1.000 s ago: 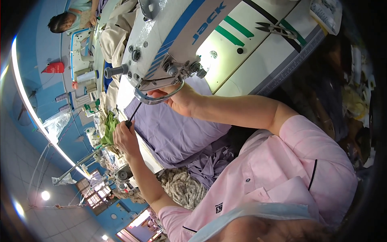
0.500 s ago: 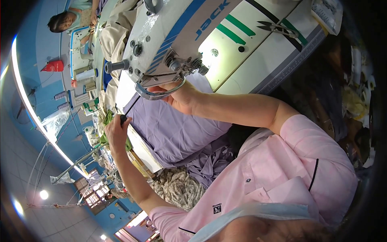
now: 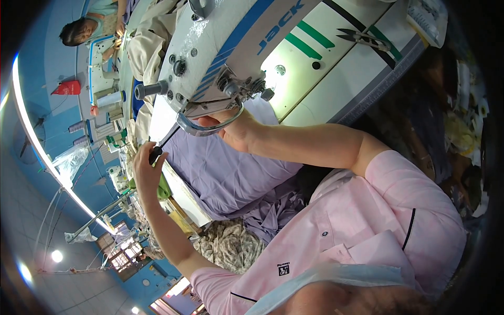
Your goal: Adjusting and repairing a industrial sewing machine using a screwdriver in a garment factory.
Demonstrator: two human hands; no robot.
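Note:
In my left hand [image 3: 148, 165] a screwdriver [image 3: 155, 154] is held by its black handle between thumb and fingers. Its thin dark shaft slants up and right toward the needle end of a white and blue sewing machine [image 3: 210, 63]. My right hand [image 3: 237, 128] reaches under the machine head, behind the curved clear guard [image 3: 210, 127]. Its visible fingers are bent; their tips and anything they grip are hidden. Purple fabric [image 3: 226, 178] lies spread below the machine head, close to both hands.
Dark-handled thread snips [image 3: 367, 39] lie on the machine table [image 3: 341, 76] at upper right, near green and black tape strips. Camouflage-patterned cloth [image 3: 231, 244] is bunched below the purple fabric. Beige cloth [image 3: 149, 55] lies beyond the machine. Another person [image 3: 100, 23] sits at a machine at the far left.
My left hand has shifted slightly up and left with the screwdriver, and its fingers sit differently around the handle. My right hand stays under the machine head.

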